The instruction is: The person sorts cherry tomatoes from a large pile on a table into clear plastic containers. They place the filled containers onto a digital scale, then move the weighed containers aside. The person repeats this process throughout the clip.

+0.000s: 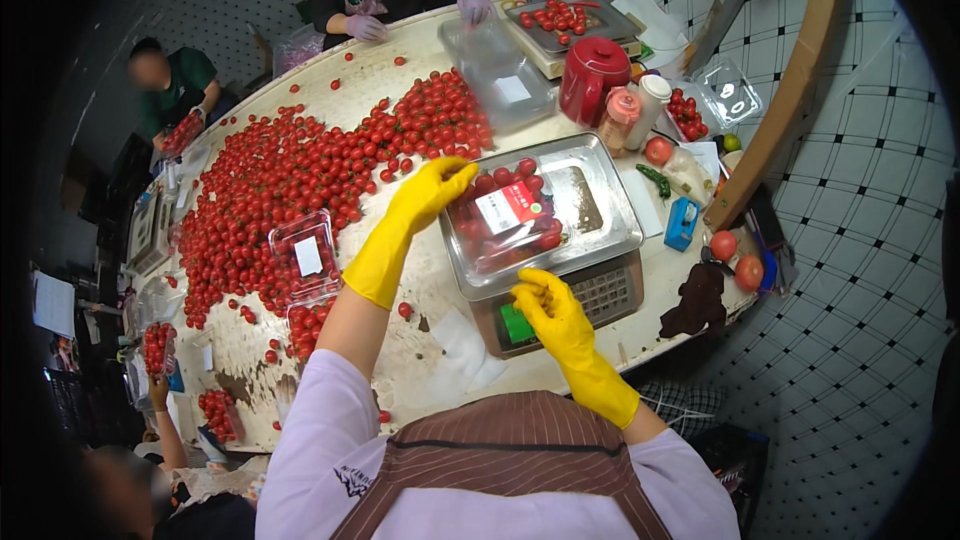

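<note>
A clear plastic clamshell box of cherry tomatoes (504, 211), with a red and white label, lies in the steel tray (592, 251) of a digital scale (611, 298). My left hand (431, 191), in a yellow rubber glove, is at the tray's upper left rim beside the box; its fingertips are near the box's corner, and whether they touch it is unclear. My right hand (555, 311), gloved alike, is over the scale's front by the green display (517, 324), fingers curled and apparently holding nothing. A large heap of loose cherry tomatoes (300, 180) spreads over the table left of the scale.
Stacked clear boxes (499, 75), a red jug (596, 79) and bottles (619, 120) stand beyond the scale. A blue tape dispenser (681, 223), large tomatoes (748, 272) and a dark cloth (694, 300) lie at the right. Co-workers are around the table's far and left sides.
</note>
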### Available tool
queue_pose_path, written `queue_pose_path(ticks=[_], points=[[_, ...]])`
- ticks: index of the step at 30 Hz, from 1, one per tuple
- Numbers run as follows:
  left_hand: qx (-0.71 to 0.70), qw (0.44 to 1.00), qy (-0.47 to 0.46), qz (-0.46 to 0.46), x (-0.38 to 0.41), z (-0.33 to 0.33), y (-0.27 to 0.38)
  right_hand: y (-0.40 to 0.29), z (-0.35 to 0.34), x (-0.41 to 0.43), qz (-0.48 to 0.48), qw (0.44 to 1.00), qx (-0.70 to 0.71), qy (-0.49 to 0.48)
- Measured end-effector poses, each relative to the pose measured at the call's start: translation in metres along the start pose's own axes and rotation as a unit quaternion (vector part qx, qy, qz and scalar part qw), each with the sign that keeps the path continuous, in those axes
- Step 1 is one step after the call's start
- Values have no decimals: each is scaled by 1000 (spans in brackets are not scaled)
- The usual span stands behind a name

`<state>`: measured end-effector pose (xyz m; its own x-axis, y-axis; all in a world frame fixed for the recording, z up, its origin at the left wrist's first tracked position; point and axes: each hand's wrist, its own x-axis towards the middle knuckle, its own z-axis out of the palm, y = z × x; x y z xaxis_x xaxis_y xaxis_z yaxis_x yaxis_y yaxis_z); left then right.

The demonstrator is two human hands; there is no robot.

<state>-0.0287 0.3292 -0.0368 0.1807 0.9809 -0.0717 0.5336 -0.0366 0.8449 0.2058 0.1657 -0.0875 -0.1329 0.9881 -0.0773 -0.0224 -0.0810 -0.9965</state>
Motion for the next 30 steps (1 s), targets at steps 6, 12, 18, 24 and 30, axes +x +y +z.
queue_pose_path(ticks=[6,12,18,24,30], points=[[-1,992,74,-105,-10,15,1,-18,12,29,125,974,186,46],[-167,957,126,-202,-77,54,-11,-11,-44,88,2,990,52,132],[-314,920,177,-153,-64,68,-6,-6,-58,107,52,993,62,90],[-478,864,132,-83,-47,84,-20,0,-38,124,67,977,198,38],[-453,875,171,-22,-107,55,54,-83,-9,49,-13,968,246,45]])
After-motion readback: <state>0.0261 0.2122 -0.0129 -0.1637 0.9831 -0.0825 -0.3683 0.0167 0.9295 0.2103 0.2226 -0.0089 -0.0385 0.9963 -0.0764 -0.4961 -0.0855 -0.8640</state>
